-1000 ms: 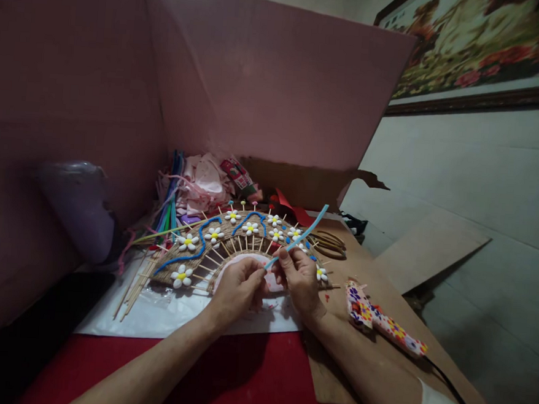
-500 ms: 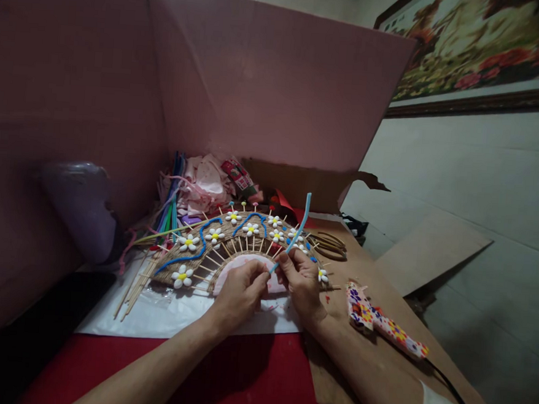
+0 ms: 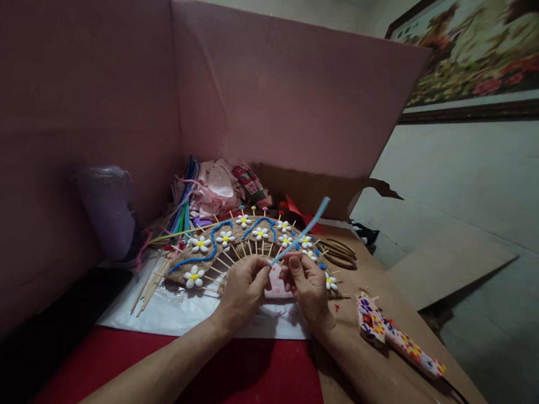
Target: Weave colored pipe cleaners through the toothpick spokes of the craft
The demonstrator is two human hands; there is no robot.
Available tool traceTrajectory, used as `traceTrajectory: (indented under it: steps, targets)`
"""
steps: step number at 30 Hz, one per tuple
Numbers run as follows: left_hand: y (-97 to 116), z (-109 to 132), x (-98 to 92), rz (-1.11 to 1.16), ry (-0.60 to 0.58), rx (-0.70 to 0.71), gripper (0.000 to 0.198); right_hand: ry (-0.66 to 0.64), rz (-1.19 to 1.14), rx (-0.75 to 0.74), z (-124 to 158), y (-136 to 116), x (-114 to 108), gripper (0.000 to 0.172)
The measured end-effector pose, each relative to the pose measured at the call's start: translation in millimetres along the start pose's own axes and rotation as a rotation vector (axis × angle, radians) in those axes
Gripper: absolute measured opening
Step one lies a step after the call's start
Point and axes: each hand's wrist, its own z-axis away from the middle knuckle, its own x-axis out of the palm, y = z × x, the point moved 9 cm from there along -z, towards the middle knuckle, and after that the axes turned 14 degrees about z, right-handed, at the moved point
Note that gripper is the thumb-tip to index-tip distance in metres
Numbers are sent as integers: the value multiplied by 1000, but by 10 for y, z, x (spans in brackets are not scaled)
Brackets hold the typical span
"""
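Light-blue strip (image 3: pixel 305 230) angles up in front of flower-dotted arch (image 3: pixel 244 234). Left hand's (image 3: pixel 244 288) grip pinched on lower end; right hand (image 3: pixel 308 285) loosely curled just beside, hold unclear. Strip probably light, soft, easily bent; best pinched near end.

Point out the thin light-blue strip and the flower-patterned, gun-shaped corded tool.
Thin light-blue strip (image 3: pixel 302 233), head view: middle of its length.
Flower-patterned, gun-shaped corded tool (image 3: pixel 402 343), head view: on its handle.
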Motion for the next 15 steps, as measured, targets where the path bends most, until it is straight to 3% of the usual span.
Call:
traceTrajectory:
  steps: [7, 11, 15]
  targets:
    - [243, -175, -381, 41, 266, 71, 18, -58, 229, -112, 83, -155, 51, 27]
    - [584, -427, -742, -2, 422, 78, 14, -74, 342, -204, 129, -244, 71, 26]
    - [812, -609, -1256, -274, 582, 90, 18, -85, 390, -234, 132, -261, 83, 25]
